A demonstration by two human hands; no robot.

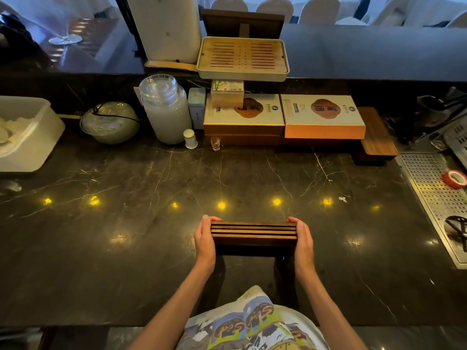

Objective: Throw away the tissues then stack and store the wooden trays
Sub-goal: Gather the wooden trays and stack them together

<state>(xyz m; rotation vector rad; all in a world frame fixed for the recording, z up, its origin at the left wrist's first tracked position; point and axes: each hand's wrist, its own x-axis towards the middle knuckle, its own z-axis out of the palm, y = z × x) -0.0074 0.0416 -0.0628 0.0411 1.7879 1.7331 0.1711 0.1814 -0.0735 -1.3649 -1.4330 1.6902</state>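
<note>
Now a stack of dark brown wooden trays (253,234) is gripped at its ends by the left hand (205,242) and right hand (302,239), fingers closed, above the black marble counter (151,223).

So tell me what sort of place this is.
Probably a restaurant or banquet-hall service counter: covered banquet chairs stand beyond the dark marble counter, a perforated metal drip tray sits right, and a slatted tea tray at back.

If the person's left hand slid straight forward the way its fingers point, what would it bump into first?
Bare dark counter for a long way; the left hand would probably reach the small shot glass in front of the gift boxes first, though depth is hard to judge.
</note>
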